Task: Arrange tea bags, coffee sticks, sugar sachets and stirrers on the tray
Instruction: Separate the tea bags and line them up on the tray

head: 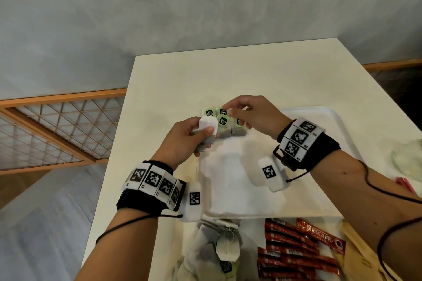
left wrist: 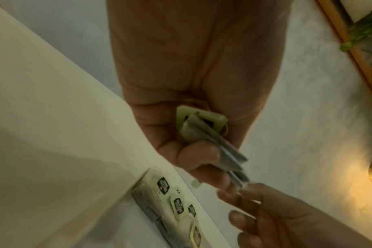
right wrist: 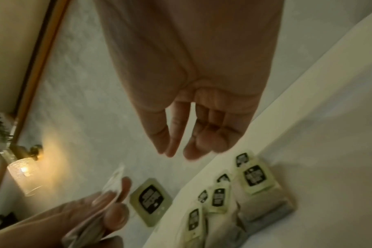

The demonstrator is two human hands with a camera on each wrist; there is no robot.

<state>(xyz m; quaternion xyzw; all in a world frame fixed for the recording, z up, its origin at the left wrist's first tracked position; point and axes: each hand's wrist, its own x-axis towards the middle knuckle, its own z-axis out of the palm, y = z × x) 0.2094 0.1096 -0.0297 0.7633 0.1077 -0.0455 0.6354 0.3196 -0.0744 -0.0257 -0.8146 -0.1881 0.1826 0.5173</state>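
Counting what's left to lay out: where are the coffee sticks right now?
In the head view, the coffee sticks lie at the near table edge, off the tray, right of the loose tea bags.

Head view: even, soft light, wide-angle bending at edges. Wrist views: dim, greenish, motion-blurred. Wall lamp [right wrist: 23, 172] glows warm yellow, throwing a glare patch on the wall [left wrist: 340, 176].

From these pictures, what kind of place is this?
Probably a hotel room or guest lodging. A white tray of tea bags sits on a plain table, coffee sticks wait nearby, and a wall lamp glows.
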